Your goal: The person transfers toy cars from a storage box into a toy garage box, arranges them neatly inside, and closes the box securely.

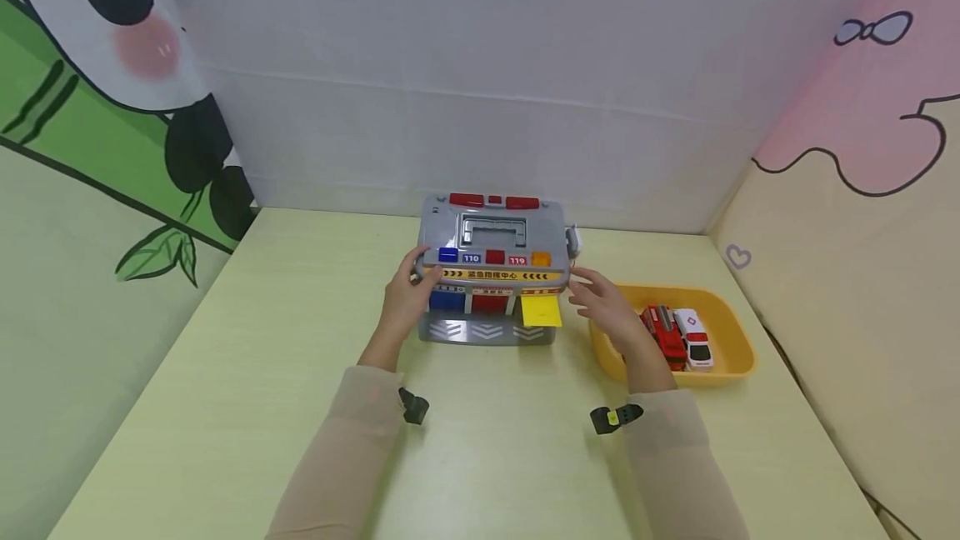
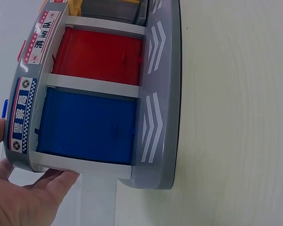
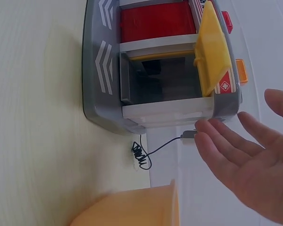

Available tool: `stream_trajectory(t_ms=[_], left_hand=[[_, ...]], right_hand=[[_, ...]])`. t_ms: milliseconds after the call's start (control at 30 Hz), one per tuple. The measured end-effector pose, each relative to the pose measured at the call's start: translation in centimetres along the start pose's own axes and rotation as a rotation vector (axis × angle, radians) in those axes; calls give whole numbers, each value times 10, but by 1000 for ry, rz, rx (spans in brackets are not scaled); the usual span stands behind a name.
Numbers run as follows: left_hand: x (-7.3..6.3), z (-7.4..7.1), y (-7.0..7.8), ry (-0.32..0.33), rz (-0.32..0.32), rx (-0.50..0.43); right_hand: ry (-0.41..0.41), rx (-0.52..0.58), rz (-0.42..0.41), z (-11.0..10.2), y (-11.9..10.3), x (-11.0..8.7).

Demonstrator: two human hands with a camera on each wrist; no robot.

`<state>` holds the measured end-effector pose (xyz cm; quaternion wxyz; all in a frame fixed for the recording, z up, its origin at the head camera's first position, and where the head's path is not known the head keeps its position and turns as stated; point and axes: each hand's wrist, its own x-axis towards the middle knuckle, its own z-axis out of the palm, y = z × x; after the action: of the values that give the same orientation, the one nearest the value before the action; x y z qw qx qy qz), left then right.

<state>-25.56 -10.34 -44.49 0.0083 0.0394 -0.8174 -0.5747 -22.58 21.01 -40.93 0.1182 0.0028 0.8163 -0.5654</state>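
A grey toy garage (image 1: 487,232) stands at the back of the table, with blue, red and orange buttons on top. Its blue door (image 2: 87,125) and red door (image 2: 99,56) are down, while the yellow door (image 3: 211,52) is swung up over a dark compartment (image 3: 165,80). My left hand (image 1: 405,294) grips the garage's left end, thumb on the top edge and fingers against the side. Beside the right end, my right hand (image 3: 254,155) is spread with nothing held; its fingertips are close to the side wall, and I cannot tell whether they touch.
A yellow tray (image 1: 731,373) stands to the right, partly behind the right forearm, with a red toy fire engine (image 1: 663,336) and a white toy ambulance (image 1: 693,336) in it. A coiled black cord (image 3: 140,155) hangs by the garage's right end. A white wall rises behind.
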Motion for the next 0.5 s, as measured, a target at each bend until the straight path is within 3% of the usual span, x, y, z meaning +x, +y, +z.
stream_trajectory(t_ms=[500], left_hand=[[-2,-1,0,-6,-7,-11]], right_hand=[[-51,-58,-36,-15,10,-13]])
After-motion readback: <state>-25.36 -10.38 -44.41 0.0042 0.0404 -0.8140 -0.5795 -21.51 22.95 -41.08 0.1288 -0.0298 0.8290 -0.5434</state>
